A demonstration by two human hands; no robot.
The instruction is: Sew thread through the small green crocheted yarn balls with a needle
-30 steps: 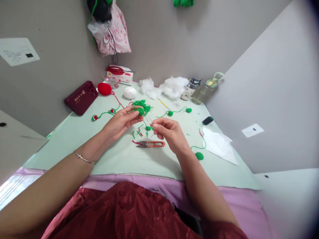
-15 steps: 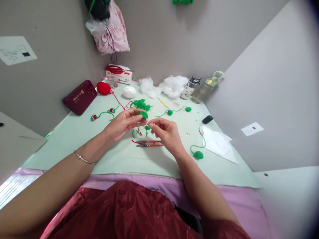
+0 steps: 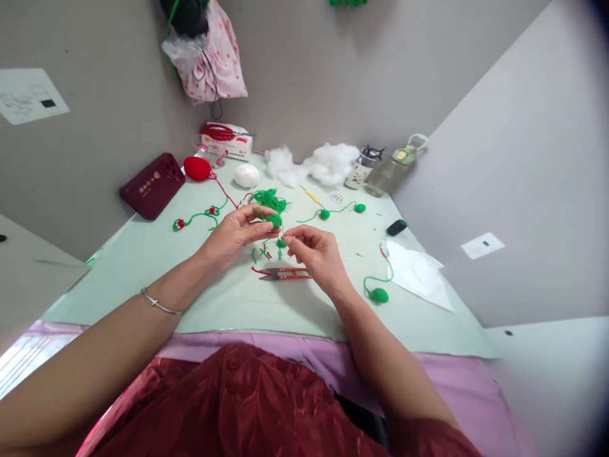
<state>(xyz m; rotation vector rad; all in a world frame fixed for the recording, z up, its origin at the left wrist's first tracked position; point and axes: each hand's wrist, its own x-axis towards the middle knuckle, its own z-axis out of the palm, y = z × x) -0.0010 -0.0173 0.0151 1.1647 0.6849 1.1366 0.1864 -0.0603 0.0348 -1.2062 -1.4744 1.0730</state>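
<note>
My left hand [image 3: 236, 232] is closed on a small rounded green crochet piece [image 3: 273, 220], held between thumb and fingers above the table. My right hand [image 3: 314, 252] is close beside it, its thumb and forefinger pinched together. A thin strand [image 3: 282, 231] runs from the green piece to the right fingertips; whether a needle is among them I cannot tell. Just below, a smaller green crochet piece [image 3: 281, 244] shows between the hands. Thread snips with orange handles [image 3: 290, 273] lie under the right hand. Behind the left fingers sits a loose heap of green yarn [image 3: 269, 200].
White stuffing [image 3: 332, 164], a white ball [image 3: 247, 176], a red ball [image 3: 196, 168] and a yellow-handled crochet hook [image 3: 312, 197] lie farther back. A bottle [image 3: 392, 170] stands at the back right. A maroon phone [image 3: 153, 186] leans at left. Green crochet pieces [image 3: 379, 296] trail yarn tails.
Hardly anything differs. The green crochet piece has tilted slightly in my left hand, and my right hand keeps its pinch at nearly the same spot.
</note>
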